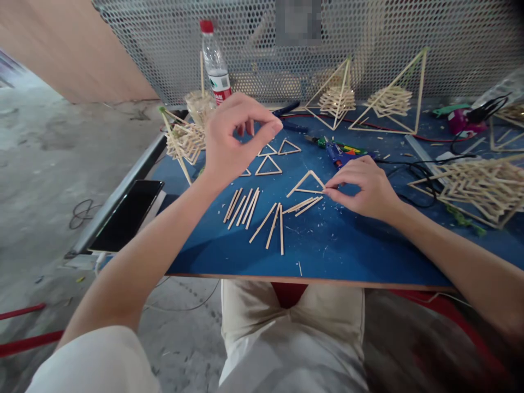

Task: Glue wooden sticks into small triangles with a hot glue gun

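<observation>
No text could be read anywhere; the red-and-white label on the clear plastic water bottle (215,68) was too small to make out.

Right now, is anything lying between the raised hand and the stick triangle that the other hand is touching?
Nothing on the table blocks it. The left hand hangs in the air above the blue table. The right hand presses the stick triangle. Only bare tabletop lies between; the finished small triangles sit behind, loose sticks nearer.
</observation>
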`<action>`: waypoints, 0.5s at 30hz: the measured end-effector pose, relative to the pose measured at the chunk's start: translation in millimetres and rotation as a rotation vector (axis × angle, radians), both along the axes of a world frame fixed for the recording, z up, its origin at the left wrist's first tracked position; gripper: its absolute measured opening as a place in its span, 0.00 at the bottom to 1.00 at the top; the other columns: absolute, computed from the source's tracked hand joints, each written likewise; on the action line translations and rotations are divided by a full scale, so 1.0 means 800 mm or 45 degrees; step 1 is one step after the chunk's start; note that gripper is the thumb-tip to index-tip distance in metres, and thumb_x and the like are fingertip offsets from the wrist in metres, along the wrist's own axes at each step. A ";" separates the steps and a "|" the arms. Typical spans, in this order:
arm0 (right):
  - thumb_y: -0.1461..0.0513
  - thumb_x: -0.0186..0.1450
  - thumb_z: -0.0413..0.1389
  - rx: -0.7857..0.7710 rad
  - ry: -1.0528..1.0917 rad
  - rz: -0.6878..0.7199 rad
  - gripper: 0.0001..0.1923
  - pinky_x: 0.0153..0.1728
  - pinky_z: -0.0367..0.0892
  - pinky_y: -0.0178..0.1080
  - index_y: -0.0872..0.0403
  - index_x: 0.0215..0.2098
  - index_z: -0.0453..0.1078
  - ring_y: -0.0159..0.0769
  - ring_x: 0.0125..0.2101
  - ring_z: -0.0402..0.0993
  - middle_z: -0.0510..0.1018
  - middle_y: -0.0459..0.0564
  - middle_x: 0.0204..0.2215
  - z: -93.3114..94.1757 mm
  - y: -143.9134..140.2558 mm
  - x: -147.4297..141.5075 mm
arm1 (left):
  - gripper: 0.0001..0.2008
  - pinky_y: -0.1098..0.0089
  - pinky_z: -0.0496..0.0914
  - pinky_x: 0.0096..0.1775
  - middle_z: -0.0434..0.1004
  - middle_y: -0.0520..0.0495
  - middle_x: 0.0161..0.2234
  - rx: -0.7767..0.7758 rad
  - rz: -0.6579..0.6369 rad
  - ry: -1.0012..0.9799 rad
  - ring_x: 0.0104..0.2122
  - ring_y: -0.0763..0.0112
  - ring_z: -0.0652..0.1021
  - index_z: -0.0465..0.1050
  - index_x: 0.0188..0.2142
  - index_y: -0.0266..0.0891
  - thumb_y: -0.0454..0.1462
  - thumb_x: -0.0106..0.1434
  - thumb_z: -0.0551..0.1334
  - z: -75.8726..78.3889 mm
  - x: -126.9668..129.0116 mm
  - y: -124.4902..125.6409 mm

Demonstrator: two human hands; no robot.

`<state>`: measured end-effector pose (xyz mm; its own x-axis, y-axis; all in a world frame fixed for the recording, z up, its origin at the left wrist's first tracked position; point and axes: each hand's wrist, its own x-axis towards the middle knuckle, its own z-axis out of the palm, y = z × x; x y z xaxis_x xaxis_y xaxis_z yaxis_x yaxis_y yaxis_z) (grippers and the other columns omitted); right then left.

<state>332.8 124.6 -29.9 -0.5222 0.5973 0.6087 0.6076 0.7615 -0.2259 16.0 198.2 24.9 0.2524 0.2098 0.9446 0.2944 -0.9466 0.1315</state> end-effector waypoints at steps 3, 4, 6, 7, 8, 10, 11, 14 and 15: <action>0.58 0.76 0.64 -0.044 -0.022 0.001 0.09 0.49 0.67 0.52 0.47 0.36 0.79 0.41 0.34 0.82 0.87 0.47 0.32 0.003 -0.004 -0.003 | 0.19 0.63 0.68 0.32 0.82 0.49 0.35 -0.242 0.017 0.079 0.31 0.70 0.72 0.83 0.39 0.48 0.58 0.72 0.71 0.013 -0.009 -0.001; 0.57 0.76 0.64 -0.074 -0.033 -0.010 0.09 0.50 0.67 0.52 0.47 0.35 0.78 0.42 0.34 0.82 0.87 0.48 0.32 0.005 -0.005 -0.004 | 0.20 0.63 0.66 0.32 0.81 0.49 0.36 -0.320 0.018 0.066 0.31 0.70 0.71 0.82 0.39 0.47 0.59 0.71 0.71 0.010 -0.012 0.002; 0.57 0.75 0.63 -0.128 -0.049 -0.030 0.09 0.50 0.66 0.53 0.46 0.35 0.78 0.43 0.35 0.81 0.88 0.48 0.32 0.006 -0.006 -0.005 | 0.21 0.62 0.63 0.33 0.78 0.51 0.35 -0.406 -0.003 -0.034 0.31 0.71 0.69 0.80 0.42 0.47 0.61 0.72 0.69 -0.005 -0.017 0.017; 0.57 0.75 0.63 -0.140 -0.050 -0.034 0.10 0.50 0.66 0.53 0.46 0.35 0.79 0.43 0.35 0.81 0.88 0.48 0.32 0.007 -0.006 -0.005 | 0.22 0.62 0.61 0.32 0.76 0.51 0.34 -0.420 -0.019 -0.093 0.31 0.72 0.68 0.78 0.43 0.48 0.61 0.73 0.66 -0.015 -0.019 0.027; 0.57 0.75 0.63 -0.145 -0.052 -0.036 0.10 0.50 0.66 0.53 0.46 0.35 0.79 0.43 0.35 0.81 0.88 0.48 0.32 0.007 -0.006 -0.005 | 0.22 0.62 0.60 0.31 0.73 0.53 0.33 -0.420 -0.034 -0.162 0.30 0.73 0.66 0.76 0.44 0.48 0.62 0.75 0.64 -0.026 -0.021 0.037; 0.57 0.75 0.63 -0.137 -0.047 -0.038 0.10 0.49 0.66 0.52 0.47 0.34 0.79 0.42 0.35 0.81 0.87 0.47 0.31 0.006 -0.005 -0.005 | 0.22 0.64 0.58 0.28 0.68 0.56 0.31 -0.441 -0.027 -0.329 0.27 0.77 0.62 0.72 0.45 0.48 0.62 0.75 0.63 -0.046 -0.023 0.051; 0.56 0.75 0.63 -0.133 -0.042 -0.040 0.10 0.49 0.66 0.52 0.47 0.34 0.79 0.42 0.35 0.81 0.87 0.47 0.31 0.006 -0.004 -0.005 | 0.22 0.65 0.58 0.27 0.66 0.57 0.30 -0.473 0.013 -0.388 0.26 0.79 0.61 0.71 0.44 0.48 0.62 0.76 0.62 -0.055 -0.023 0.053; 0.53 0.74 0.62 -0.149 -0.042 -0.073 0.11 0.49 0.67 0.52 0.45 0.33 0.79 0.44 0.35 0.82 0.87 0.45 0.32 0.005 -0.004 -0.005 | 0.26 0.66 0.61 0.27 0.65 0.57 0.28 -0.572 0.130 -0.397 0.26 0.80 0.64 0.70 0.41 0.47 0.65 0.74 0.61 -0.067 -0.017 0.036; 0.53 0.74 0.62 -0.159 -0.047 -0.088 0.12 0.49 0.67 0.53 0.44 0.33 0.79 0.45 0.35 0.82 0.88 0.45 0.32 0.005 -0.004 -0.006 | 0.27 0.64 0.62 0.28 0.68 0.56 0.28 -0.618 0.129 -0.354 0.26 0.78 0.65 0.72 0.39 0.47 0.65 0.76 0.59 -0.067 -0.013 0.025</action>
<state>328.1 121.4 -25.8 -0.4977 0.7028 0.5083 0.6675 0.6846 -0.2929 5.3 217.8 -29.1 -0.0361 0.6468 0.7618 0.2727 -0.7270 0.6302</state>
